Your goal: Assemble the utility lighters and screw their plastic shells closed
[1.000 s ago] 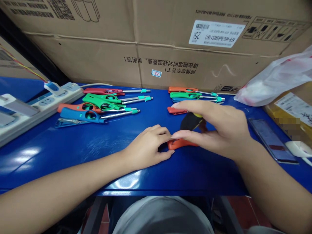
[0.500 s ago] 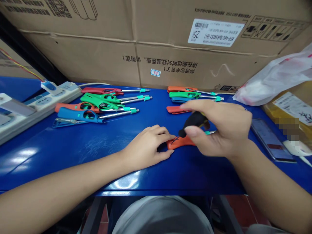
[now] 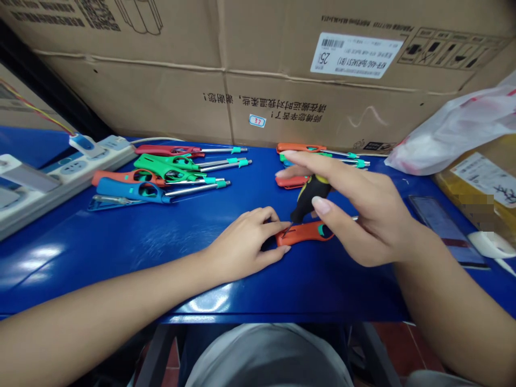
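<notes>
An orange long-reach lighter (image 3: pixel 304 233) lies flat on the blue table, its handle end toward my left hand (image 3: pixel 252 239). The thumb and fingertips of that hand pinch the handle end against the table. My right hand (image 3: pixel 363 209) is loosely around a black and yellow screwdriver (image 3: pixel 308 198), thumb beside the grip and forefinger stretched out above it. Some of its other fingers are hidden behind the tool. The screwdriver leans to the right, and its tip meets the handle near a dark slot; whether it sits in the slot I cannot tell.
Several lighters, among them a blue one (image 3: pixel 131 191) and a green one (image 3: pixel 169 165), lie at left beside a power strip (image 3: pixel 76 169). Behind my right hand are a red lighter (image 3: pixel 291 182) and others. A phone (image 3: pixel 447 231) lies at right; a large carton (image 3: pixel 161 97) stands behind.
My right hand has shifted slightly right and its fingers have loosened and spread around the screwdriver, uncovering more of its grip and of the orange lighter. My left hand stays put.
</notes>
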`<state>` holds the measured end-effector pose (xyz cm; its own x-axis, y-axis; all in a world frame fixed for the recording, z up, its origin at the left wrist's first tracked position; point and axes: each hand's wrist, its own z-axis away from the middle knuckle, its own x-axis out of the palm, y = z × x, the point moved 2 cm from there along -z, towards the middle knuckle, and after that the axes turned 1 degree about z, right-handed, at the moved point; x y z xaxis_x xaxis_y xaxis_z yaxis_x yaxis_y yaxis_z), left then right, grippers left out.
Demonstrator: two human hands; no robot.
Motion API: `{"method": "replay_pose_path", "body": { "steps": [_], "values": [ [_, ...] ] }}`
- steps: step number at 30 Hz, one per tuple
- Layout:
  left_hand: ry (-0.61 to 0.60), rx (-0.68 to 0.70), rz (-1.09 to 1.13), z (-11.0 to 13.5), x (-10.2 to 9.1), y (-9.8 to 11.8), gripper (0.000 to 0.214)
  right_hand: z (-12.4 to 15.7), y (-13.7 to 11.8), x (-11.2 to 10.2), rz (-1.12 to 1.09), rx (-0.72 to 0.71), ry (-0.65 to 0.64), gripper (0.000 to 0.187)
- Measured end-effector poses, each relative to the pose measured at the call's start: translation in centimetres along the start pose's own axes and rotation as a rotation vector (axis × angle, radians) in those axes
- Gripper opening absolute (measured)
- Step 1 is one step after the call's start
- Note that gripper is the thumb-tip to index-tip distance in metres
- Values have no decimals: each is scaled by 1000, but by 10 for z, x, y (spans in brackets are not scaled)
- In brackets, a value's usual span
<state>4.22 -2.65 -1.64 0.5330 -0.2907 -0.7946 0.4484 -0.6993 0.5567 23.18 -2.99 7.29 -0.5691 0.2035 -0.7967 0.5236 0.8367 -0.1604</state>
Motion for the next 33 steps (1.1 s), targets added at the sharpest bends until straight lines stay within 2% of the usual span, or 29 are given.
{"method": "replay_pose_path", "body": {
  "steps": [2,4,6,8,12,15,18,22,24,26,27,29,33],
  "values": [
    [-9,-7,14,0,0,0,28,0,-1,0,42,-7,4,43],
    [-24,-16,24,-1,0,0,30,0,0,0,182,6,74,34],
    [-35,-26,29,-1,0,0,31,0,2,0,276,24,125,36],
    [-36,-27,30,-1,0,0,31,0,4,-1,208,27,94,42],
    [-17,-15,30,0,0,0,29,1,6,-4,-80,10,-26,50],
    [-16,2,13,0,0,-1,31,1,6,-6,61,-10,66,31],
    [-16,3,2,0,0,-1,32,1,5,-8,173,-19,88,32],
    [-21,-8,15,0,0,-1,29,1,2,-8,-144,-16,-85,43],
    [-23,-3,17,0,0,-2,28,0,1,-8,-168,-24,-69,41],
    [-10,8,14,0,0,-2,28,0,0,-8,-7,-40,8,29],
    [-1,10,10,0,0,-1,28,0,0,-8,96,-48,38,28],
    [5,5,0,0,0,-1,28,0,1,-9,180,-45,36,40],
    [-21,-8,15,0,1,-1,28,1,2,-15,-113,16,-131,45]
  ]
}}
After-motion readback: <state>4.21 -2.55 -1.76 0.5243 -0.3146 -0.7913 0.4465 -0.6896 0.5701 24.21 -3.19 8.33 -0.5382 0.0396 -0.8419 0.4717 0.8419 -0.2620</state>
